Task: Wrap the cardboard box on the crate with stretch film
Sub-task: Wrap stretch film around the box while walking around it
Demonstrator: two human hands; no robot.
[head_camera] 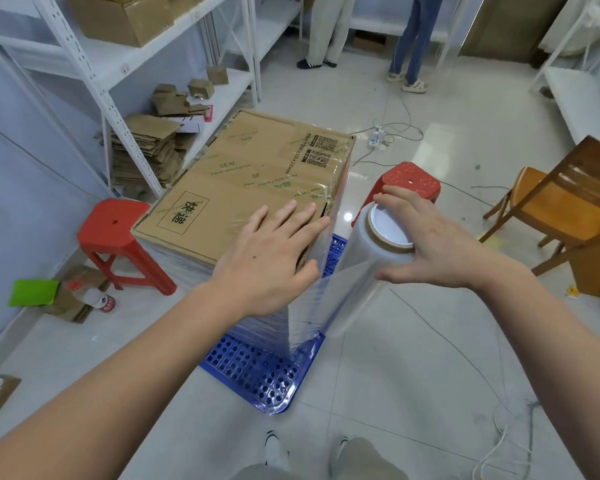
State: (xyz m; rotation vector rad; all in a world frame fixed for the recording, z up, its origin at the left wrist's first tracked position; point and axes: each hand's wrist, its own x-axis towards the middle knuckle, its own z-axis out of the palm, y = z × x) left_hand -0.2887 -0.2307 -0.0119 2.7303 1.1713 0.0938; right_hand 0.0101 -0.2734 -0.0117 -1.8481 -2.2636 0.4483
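The cardboard box [243,174] sits on the blue perforated plastic crate [257,368], which rests on the tiled floor [413,341]. Clear stretch film [302,306] already covers the box's near vertical sides and reaches down to the crate's near corner; the top face shows only printed seal tape.

The left hand [271,251] lies flat on the top of the box at its near right corner, fingers straight and spread, thumb over the edge against the film. It grips nothing. The right hand [426,244] holds the stretch film roll [371,268] upright just beside that corner, fingers curled over the cardboard core at the top end and thumb under the roll's side. A taut sheet of film runs from the roll to the wrapped corner.

Judged step: mid-wrap, with the film being anchored at the corner while the roll pays out. The next move calls for carrying the roll around the right side under steady tension, with the box held against shifting.

A red plastic stool [409,185] stands close beyond the roll; a second red stool [118,237] stands by the box's left side. Both may obstruct the roll's path.
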